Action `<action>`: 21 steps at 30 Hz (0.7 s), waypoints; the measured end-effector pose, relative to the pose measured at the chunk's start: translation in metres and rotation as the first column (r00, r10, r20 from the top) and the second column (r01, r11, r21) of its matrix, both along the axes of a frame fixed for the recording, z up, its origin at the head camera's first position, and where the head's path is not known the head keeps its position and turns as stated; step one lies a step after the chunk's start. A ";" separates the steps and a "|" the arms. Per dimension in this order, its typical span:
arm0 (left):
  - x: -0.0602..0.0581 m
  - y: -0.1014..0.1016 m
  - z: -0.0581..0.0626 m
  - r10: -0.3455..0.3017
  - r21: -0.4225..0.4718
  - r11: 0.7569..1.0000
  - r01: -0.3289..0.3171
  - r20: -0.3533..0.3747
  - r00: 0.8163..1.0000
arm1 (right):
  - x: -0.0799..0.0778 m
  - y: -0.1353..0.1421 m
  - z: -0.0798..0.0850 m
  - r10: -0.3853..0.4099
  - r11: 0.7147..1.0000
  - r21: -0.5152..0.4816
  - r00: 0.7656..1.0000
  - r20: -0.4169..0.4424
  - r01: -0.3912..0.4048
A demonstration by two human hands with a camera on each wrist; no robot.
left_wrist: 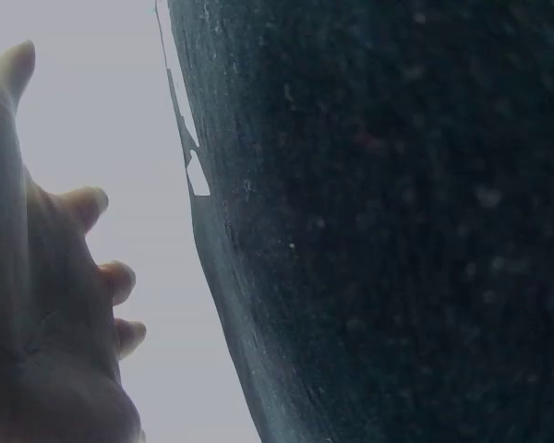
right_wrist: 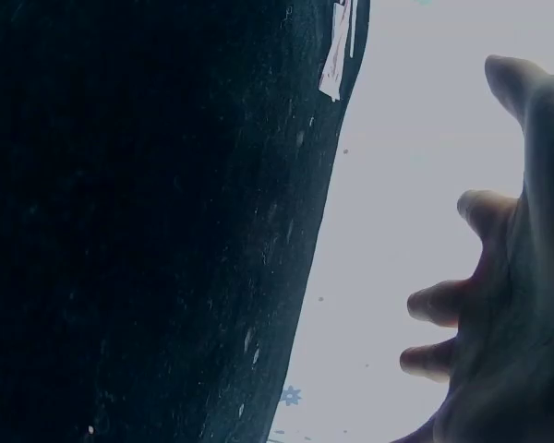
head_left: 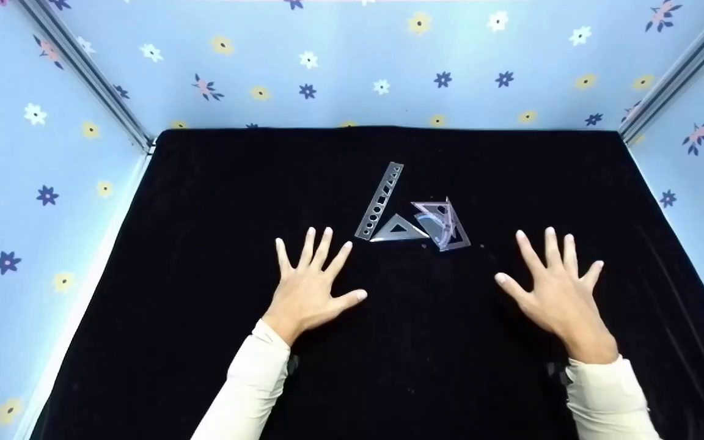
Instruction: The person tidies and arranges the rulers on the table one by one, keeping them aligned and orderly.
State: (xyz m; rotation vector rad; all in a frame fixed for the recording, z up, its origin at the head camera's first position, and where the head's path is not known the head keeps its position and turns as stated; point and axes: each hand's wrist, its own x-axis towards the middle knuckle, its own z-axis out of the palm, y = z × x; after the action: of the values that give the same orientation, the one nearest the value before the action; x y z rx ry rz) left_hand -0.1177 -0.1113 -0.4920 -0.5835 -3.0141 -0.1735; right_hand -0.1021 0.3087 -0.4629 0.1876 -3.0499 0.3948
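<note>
My left hand [head_left: 307, 293] is spread palm down over the black cloth, fingers straight and holding nothing. In the left wrist view the same hand [left_wrist: 51, 305] shows a gap between it and the cloth. My right hand [head_left: 558, 299] is likewise spread, and it too stands apart from the cloth in the right wrist view [right_wrist: 499, 314]. Ahead of the left hand lies a clear stencil ruler [head_left: 379, 201] with cut-out shapes. Beside its lower end is a clear set square [head_left: 413, 233]. Right of that, a second set square [head_left: 461, 235] and a clear protractor [head_left: 430, 226] overlap.
Black cloth [head_left: 175, 256] covers the table. Blue flowered walls [head_left: 352, 67] stand behind and at both sides, with metal posts [head_left: 682, 67] at the back corners. A few small specks lie on the cloth near the drawing tools.
</note>
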 end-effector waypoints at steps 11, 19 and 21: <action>-0.005 0.002 -0.004 0.010 -0.009 1.000 -0.010 0.013 1.000 | -0.007 -0.014 -0.002 0.011 1.000 0.000 1.000 0.007 -0.011; -0.010 0.013 -0.004 0.008 -0.014 1.000 -0.008 0.043 0.999 | -0.011 -0.029 -0.006 0.018 1.000 -0.004 1.000 0.014 -0.018; -0.012 0.016 -0.004 0.005 -0.030 1.000 -0.004 0.033 0.999 | -0.012 -0.032 -0.007 0.020 1.000 -0.001 1.000 0.017 -0.020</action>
State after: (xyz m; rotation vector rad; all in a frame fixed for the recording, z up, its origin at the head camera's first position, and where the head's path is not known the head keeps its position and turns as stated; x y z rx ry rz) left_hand -0.1292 -0.0952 -0.4955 -0.5819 -3.0549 -0.1391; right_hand -0.1136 0.2763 -0.4698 0.2153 -3.0671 0.4016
